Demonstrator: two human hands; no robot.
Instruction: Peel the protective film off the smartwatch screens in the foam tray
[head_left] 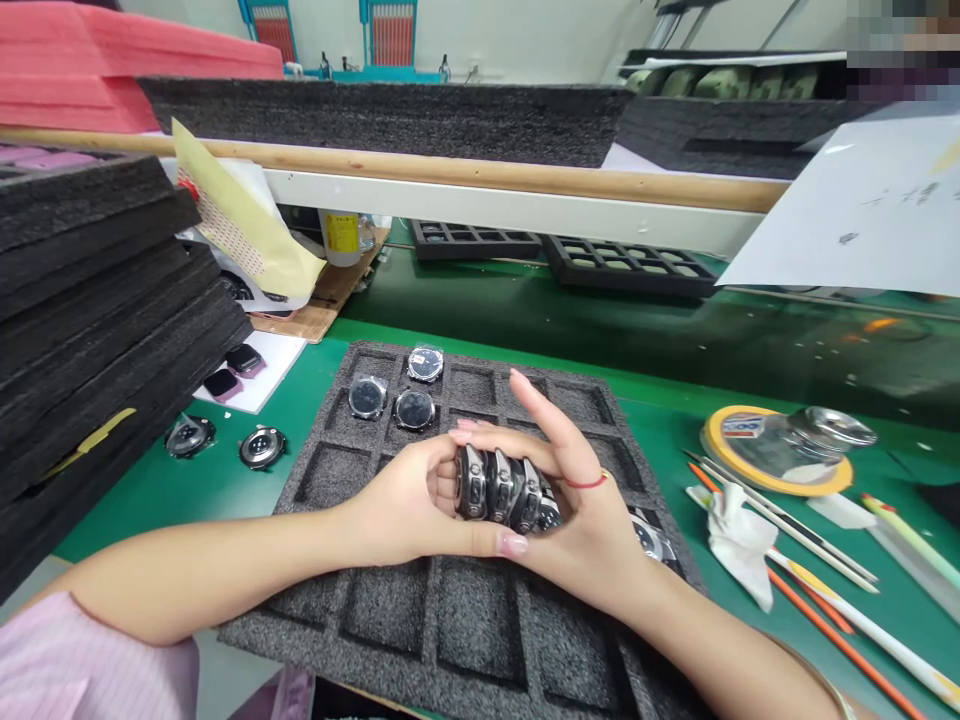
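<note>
Between my two hands, above the foam tray (472, 620), is a row of several round watch cases (501, 488) stood on edge, their side buttons facing me. My left hand (409, 495) closes round the left end, thumb along the near side. My right hand (600, 515) cups the right end, its index finger raised and its other fingers behind the row. Another watch case (651, 538) shows partly beside my right wrist. Three round watch cases lie in the tray's far left part: one at the back (425, 364), one at left (367, 397), one nearer (414, 409).
Two round watch cases (262, 447) and two square watches (244, 358) lie left of the tray, beside stacked black foam (90, 330). At right are a yellow tape roll (724, 450), metal-topped bottle (832, 428), crumpled tissue (739, 540) and several pens. A shelf (487, 195) crosses behind.
</note>
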